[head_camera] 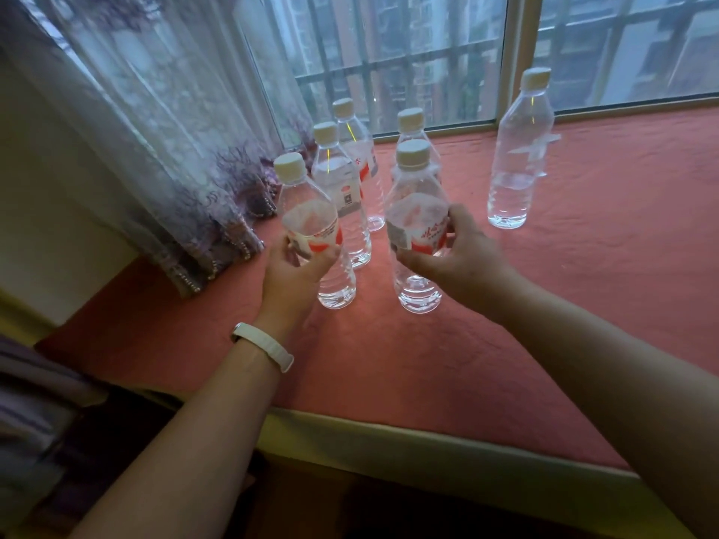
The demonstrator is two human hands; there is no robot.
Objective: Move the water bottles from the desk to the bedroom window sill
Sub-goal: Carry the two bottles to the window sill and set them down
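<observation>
Several clear water bottles with cream caps and red-white labels stand on the window sill (505, 344), which is covered in a salmon-pink cloth. My left hand (293, 276) grips the near-left bottle (311, 227) around its label. My right hand (459, 262) grips the near-middle bottle (414, 212) the same way. Both bottles' bases touch the cloth, the left one slightly tilted. Behind them stand three more bottles (338, 177), (356, 145), (411, 128). A lone bottle (519, 149) stands apart to the right.
A patterned sheer curtain (155, 149) hangs at the left, its beaded hem on the sill next to the left bottle. The barred window (389, 52) runs along the back. The sill's pale front edge (428, 441) lies below my arms. Bare pink cloth stretches right.
</observation>
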